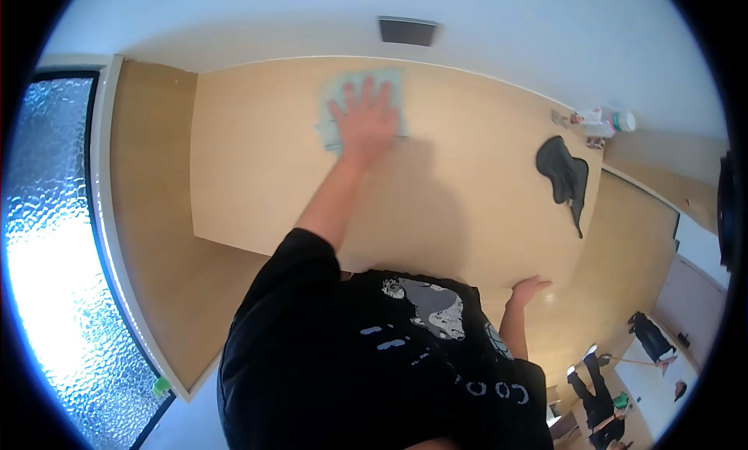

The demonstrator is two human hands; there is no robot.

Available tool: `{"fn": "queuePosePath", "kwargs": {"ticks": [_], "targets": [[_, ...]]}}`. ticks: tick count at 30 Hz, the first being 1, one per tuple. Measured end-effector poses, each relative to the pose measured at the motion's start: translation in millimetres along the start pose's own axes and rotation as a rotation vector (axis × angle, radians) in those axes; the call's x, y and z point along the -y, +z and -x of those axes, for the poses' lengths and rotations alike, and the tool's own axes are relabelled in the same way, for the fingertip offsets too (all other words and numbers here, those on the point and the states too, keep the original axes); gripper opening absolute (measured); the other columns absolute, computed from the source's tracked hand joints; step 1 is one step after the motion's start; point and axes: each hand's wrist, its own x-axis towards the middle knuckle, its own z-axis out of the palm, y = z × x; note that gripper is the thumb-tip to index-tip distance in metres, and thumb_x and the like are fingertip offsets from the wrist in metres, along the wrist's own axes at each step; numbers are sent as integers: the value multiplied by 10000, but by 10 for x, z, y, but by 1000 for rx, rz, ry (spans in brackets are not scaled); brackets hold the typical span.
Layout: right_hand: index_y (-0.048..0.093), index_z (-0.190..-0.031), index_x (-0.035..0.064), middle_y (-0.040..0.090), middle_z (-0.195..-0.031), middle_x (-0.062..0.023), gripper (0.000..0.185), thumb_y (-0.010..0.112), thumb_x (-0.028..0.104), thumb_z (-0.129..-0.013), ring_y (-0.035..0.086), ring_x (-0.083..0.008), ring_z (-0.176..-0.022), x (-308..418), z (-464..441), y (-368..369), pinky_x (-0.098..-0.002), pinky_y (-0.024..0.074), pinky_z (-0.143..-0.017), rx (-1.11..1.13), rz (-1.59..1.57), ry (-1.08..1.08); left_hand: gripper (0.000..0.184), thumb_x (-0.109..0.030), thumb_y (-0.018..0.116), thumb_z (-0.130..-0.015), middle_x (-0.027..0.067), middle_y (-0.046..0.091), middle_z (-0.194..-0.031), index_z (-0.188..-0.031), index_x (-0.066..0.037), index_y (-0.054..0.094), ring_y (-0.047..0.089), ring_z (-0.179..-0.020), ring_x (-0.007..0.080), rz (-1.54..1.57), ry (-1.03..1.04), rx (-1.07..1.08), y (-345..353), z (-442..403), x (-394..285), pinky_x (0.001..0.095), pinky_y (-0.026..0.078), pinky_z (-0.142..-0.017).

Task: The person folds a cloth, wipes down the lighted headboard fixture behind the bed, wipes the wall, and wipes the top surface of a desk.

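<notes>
My left hand (369, 127) lies flat with its fingers spread on a light green cloth (335, 134), pressing it against the wooden desk surface (265, 154) near the wall. Slight blur shows on this hand and the cloth. Lower right, my right hand (531, 288) is at the front edge of the desk, fingers stretched out and nothing in them. A dark grey, irregularly shaped item (562, 173) rests on the right part of the desk, beyond my right hand.
A bottle with a white lid (604, 122) and small items are at the back right corner. A wooden side panel (152, 216) and textured glass (58, 216) are on the left. Another person (598, 395) is at the lower right, near a white table (650, 372).
</notes>
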Motion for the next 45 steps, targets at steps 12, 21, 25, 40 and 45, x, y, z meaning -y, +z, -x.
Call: {"fn": "queuePosePath", "kwargs": {"ticks": [12, 21, 25, 40, 45], "targets": [[-91, -1596, 269, 535, -747, -39, 708, 336, 430, -1055, 508, -199, -620, 199, -123, -142, -433, 464, -560, 165, -206, 503, 679, -633, 314, -982, 44, 151, -1683, -1593, -355, 216, 159, -1517, 410, -305, -778, 129, -219, 18, 4056, 783, 162, -1084], [-33, -1574, 0, 511, -1341, -391, 796, 408, 374, -1026, 557, -461, -1225, 362, 287, 116, -474, 457, -1009, -87, 287, 116, 654, -588, 277, -1000, 23, 124, -1689, -1599, -339, 194, 120, -1527, 402, -221, -840, 194, -391, 58, 3698, 759, 122, -1105], [-12, -1569, -19, 553, -1279, -395, 801, 428, 367, -1022, 587, -483, -1163, 226, 314, 190, -483, 461, -995, -159, 149, -77, 643, -573, 267, -1013, 24, 161, -1680, -1600, -317, 199, 157, -1511, 414, -262, -711, 214, -513, 245, 2970, 762, 181, -1078], [-89, -1584, 67, 647, -1192, -300, 892, 479, 439, -1005, 633, -467, -1072, 116, 481, -150, -519, 481, -960, 221, 189, -87, 671, -480, 433, -991, 88, 179, -1668, -1580, -191, 294, 139, -1510, 420, -248, 129, 316, -670, 1927, -484, 729, 164, -1095], [-24, -1597, 77, 653, -1146, -272, 858, 529, 355, -1002, 638, -392, -991, -530, 235, -367, -450, 501, -915, 398, 15, -386, 581, -420, 408, -1004, 36, 228, -1658, -1538, -193, 385, 192, -1499, 396, -203, 52, 214, -503, 2067, -1004, 698, 206, -1086]]}}
